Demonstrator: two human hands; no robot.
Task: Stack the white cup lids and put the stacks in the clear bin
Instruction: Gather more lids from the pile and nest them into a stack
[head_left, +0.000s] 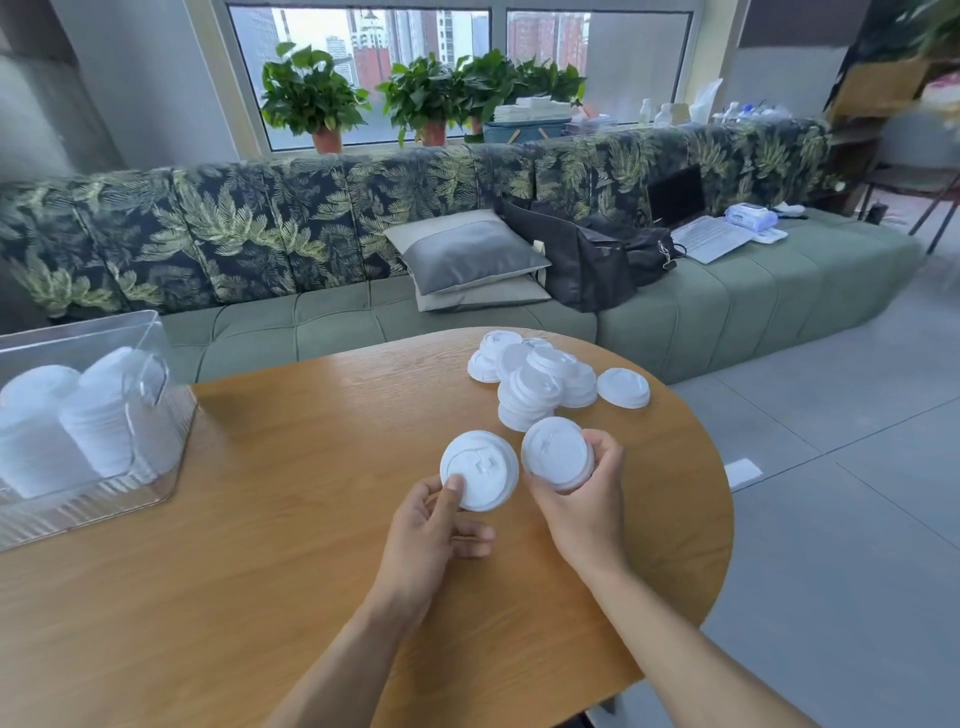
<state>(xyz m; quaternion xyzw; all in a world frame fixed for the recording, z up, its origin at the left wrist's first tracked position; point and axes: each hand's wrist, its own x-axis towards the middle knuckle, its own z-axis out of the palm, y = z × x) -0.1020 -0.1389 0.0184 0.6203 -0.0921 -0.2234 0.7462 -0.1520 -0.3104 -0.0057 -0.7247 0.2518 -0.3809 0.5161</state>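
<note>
Fingers (602, 447) of the right hand (584, 512) curl round a short lid stack (557, 457); the left hand (426, 535) pinches one lid (480, 467). Several stacks (36, 415) already sit in the clear bin (78, 512) at far left; a loose pile (530, 384) waits unstacked beyond the hands.

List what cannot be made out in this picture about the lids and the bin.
Head view: lids in the stack held by the right grip cannot be counted; its fingers cover the side.
Head view: stacks in the clear bin are blurred by its wall and cut off by the left edge.
Head view: the loose pile overlaps itself; lower lids are hidden.
</note>
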